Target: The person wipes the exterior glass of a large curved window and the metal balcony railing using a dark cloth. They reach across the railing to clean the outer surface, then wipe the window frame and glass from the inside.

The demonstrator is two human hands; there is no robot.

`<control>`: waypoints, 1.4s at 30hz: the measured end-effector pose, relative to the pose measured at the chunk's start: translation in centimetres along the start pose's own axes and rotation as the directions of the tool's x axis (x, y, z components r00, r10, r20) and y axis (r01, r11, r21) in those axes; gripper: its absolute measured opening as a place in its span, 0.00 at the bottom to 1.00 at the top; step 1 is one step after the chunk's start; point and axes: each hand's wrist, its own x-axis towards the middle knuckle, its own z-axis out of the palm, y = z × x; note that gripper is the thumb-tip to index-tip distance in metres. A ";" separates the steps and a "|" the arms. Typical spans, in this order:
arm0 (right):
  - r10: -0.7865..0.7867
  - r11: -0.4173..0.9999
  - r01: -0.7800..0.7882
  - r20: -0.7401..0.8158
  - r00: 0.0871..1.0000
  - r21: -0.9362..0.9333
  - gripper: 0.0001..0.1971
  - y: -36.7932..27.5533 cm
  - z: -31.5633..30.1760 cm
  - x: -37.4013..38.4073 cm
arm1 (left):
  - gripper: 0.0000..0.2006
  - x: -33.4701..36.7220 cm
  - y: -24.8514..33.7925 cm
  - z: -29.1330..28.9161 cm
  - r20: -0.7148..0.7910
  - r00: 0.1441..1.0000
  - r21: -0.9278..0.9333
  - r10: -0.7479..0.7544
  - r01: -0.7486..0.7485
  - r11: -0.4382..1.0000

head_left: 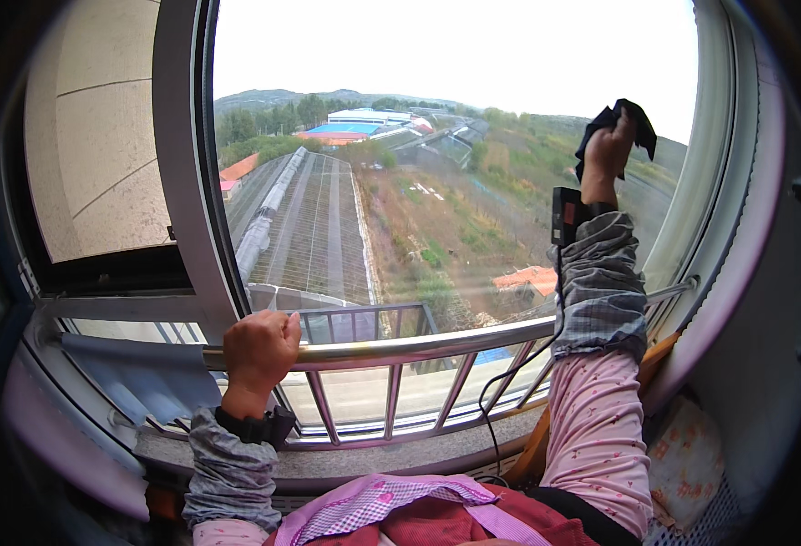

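A pink checked collar (378,505) sits nearest; left hand (261,350) curled tight round the rail (437,346), right hand (608,148) bunching a dark cloth (641,127) at the window (473,214). Slack fingers could drop it; a tugged cable (561,291) might snag.

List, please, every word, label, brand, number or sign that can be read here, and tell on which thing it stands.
No readable text.
Black box at the right wrist: its small reddish label is too small to read.
Dark cloth in the right hand: no lettering visible.
Metal railing: none visible.
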 end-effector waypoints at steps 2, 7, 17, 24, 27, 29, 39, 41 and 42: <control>-0.287 0.955 0.288 -0.024 0.958 0.078 0.23 -7.2 1.4 -1.4 | 0.16 0.0 0.0 0.0 -0.020 1.000 0.033 0.019 -0.019 0.999; -0.747 0.610 0.625 0.091 0.659 0.488 0.18 -24.8 -1.2 -10.5 | 0.19 -0.1 -0.3 -0.2 -0.023 1.000 0.005 0.009 -0.008 1.000; -0.370 0.917 0.370 -0.028 0.929 0.149 0.21 1.1 0.3 2.2 | 0.17 -0.1 -0.2 -0.1 -0.052 0.998 -0.021 0.024 -0.025 0.999; 0.226 0.961 -0.218 -0.029 0.974 0.171 0.21 14.0 3.9 5.3 | 0.17 -0.3 -0.4 0.1 -0.037 0.999 -0.049 -0.002 0.000 0.999; -0.132 0.987 0.135 -0.044 0.990 0.082 0.19 4.8 7.0 9.3 | 0.18 -0.2 -0.4 0.0 -0.033 0.999 -0.062 0.009 -0.011 0.998; -0.448 0.891 0.453 -0.113 0.887 0.026 0.19 -4.2 8.2 10.4 | 0.18 -0.2 -0.4 -0.1 -0.046 0.999 -0.059 0.020 -0.023 0.998; -0.775 0.558 0.668 0.021 0.631 0.492 0.17 -35.0 4.9 -0.7 | 0.19 -0.5 -0.7 0.1 -0.075 0.997 -0.029 0.026 -0.028 0.999; -0.841 0.468 0.746 -0.022 0.541 0.474 0.18 -36.7 2.5 -5.2 | 0.19 -0.6 -0.9 0.1 -0.086 0.996 -0.027 0.035 -0.037 0.999; -0.871 0.385 0.747 -0.055 0.489 0.542 0.17 -37.0 1.5 -6.9 | 0.19 -0.6 -0.9 0.1 -0.088 0.995 -0.025 0.040 -0.042 0.999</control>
